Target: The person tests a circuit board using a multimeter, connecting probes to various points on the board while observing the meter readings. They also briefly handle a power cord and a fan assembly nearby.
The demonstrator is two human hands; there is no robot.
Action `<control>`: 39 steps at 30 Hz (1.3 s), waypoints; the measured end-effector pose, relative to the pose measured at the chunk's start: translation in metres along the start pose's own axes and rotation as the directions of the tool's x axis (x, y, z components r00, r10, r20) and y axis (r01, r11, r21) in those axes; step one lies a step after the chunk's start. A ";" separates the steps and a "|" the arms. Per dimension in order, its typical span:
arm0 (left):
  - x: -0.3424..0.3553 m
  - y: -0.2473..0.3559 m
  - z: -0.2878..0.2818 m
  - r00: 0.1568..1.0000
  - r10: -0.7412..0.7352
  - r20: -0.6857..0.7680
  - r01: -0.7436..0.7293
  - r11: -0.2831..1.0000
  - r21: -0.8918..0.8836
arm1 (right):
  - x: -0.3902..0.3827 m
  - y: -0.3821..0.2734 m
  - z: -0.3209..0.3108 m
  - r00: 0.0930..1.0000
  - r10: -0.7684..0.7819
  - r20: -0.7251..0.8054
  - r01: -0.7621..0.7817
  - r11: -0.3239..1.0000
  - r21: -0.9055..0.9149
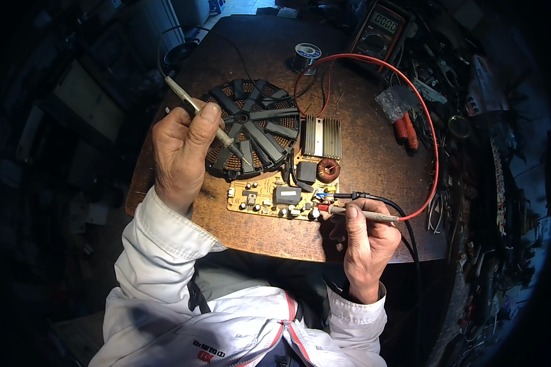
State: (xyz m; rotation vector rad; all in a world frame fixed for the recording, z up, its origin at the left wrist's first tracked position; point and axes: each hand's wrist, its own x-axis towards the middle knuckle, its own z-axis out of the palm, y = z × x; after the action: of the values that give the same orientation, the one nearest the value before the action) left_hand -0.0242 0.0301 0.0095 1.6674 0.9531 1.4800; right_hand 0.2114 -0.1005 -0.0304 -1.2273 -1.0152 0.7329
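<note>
In my left hand [183, 144], a pale test probe [199, 111] is pinched between thumb and fingers. Its dark tip points down over the round induction coil [243, 117], which has black radial bars; contact cannot be made out. A second test probe [367, 213], on a red lead, is gripped by my right hand [372, 238]. That probe's red end reaches the right lower part of a yellow circuit board [269, 208]. On the board are a finned heat sink [322, 137], a copper-wound toroid [328, 170] and several small capacitors. A black power cord [382, 200] meets its right side.
A multimeter [379, 30] with a lit display stands at the back right of the wooden table [373, 165]. A solder spool [307, 56] sits at the back. Red-handled pliers [405, 133] and a clear plastic bag [396, 100] lie at right, beside cluttered tools.
</note>
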 end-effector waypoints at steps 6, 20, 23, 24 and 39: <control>0.000 0.001 0.003 1.000 0.014 -0.014 -0.014 1.000 -0.008 | 0.000 0.006 -0.001 0.998 -0.059 0.018 0.060 0.997 -0.044; 0.001 -0.003 0.001 0.998 0.063 0.003 -0.063 0.998 0.001 | 0.003 0.000 0.001 0.997 -0.031 0.065 0.036 0.996 -0.081; -0.001 -0.002 -0.001 1.000 0.017 -0.005 -0.017 0.999 -0.048 | 0.004 -0.002 0.005 0.997 -0.054 0.057 0.059 0.994 -0.095; -0.001 -0.001 -0.002 1.000 0.020 0.004 -0.020 0.998 -0.053 | 0.004 -0.004 0.006 0.996 -0.067 0.053 0.072 0.992 -0.107; -0.029 0.004 -0.049 0.993 -0.077 -0.089 0.066 0.990 -0.122 | 0.003 -0.002 0.016 0.973 -0.223 0.063 0.230 0.900 -0.370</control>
State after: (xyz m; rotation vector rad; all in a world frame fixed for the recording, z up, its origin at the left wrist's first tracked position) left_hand -0.0745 0.0044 0.0042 1.4751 0.9462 1.5472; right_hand 0.1977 -0.0921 -0.0278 -1.3983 -1.3320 0.3751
